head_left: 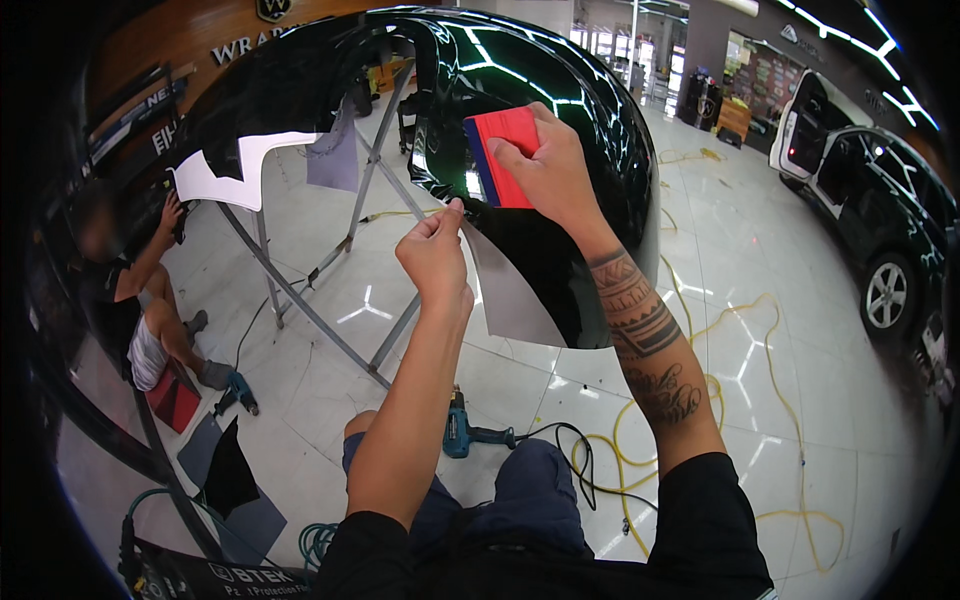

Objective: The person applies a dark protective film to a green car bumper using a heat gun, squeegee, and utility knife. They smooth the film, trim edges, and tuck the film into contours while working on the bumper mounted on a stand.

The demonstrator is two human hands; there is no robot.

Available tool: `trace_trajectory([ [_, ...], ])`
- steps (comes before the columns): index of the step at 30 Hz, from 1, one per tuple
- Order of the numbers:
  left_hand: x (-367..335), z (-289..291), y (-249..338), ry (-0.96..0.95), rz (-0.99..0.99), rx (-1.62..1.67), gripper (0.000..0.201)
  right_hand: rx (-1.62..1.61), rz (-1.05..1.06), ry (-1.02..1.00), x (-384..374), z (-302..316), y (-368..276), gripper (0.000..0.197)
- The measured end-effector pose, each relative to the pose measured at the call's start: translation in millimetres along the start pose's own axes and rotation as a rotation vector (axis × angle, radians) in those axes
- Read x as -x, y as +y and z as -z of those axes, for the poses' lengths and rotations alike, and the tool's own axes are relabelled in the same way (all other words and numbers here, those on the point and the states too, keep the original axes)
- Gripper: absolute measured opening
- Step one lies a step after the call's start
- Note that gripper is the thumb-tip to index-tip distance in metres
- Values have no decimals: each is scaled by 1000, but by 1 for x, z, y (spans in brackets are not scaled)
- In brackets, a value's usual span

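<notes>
A large glossy black curved panel, looking like a car bumper [610,130], stands on a grey metal stand [375,150]. My right hand [558,170] grips a red squeegee [512,188] with a dark blue edge, held against the panel's dark surface. Below and to the left, my left hand [435,255] is closed in a pinch on the edge of black film. A loose flap of this film [515,295], grey on its underside, hangs beneath the panel. Wrinkled film [430,165] shows along the panel's inner edge, above my left hand.
A blue-green heat gun [458,430] stands between my knees, its black cord on the floor. Yellow hose [775,345] loops at right. At left another person [140,300] sits by the panel's far end, near a second heat gun [238,393]. A car [870,210] stands far right.
</notes>
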State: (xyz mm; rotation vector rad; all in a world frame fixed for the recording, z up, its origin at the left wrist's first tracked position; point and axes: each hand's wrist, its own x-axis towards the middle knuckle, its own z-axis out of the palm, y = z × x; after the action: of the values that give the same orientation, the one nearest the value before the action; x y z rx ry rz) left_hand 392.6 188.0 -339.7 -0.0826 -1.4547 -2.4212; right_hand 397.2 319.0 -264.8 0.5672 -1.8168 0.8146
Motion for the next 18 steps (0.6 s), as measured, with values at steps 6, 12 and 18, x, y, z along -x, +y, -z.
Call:
trace_trajectory([
  [6, -2, -15, -12, 18, -64, 61, 16, 1, 15, 30, 4, -4, 4, 23],
  [12, -3, -18, -17, 3, -134, -34, 15, 71, 18, 15, 8, -8, 2, 19],
  [18, 1, -16, -16, -69, -320, -240, 15, 102, 33, 20, 5, -8, -3, 19],
])
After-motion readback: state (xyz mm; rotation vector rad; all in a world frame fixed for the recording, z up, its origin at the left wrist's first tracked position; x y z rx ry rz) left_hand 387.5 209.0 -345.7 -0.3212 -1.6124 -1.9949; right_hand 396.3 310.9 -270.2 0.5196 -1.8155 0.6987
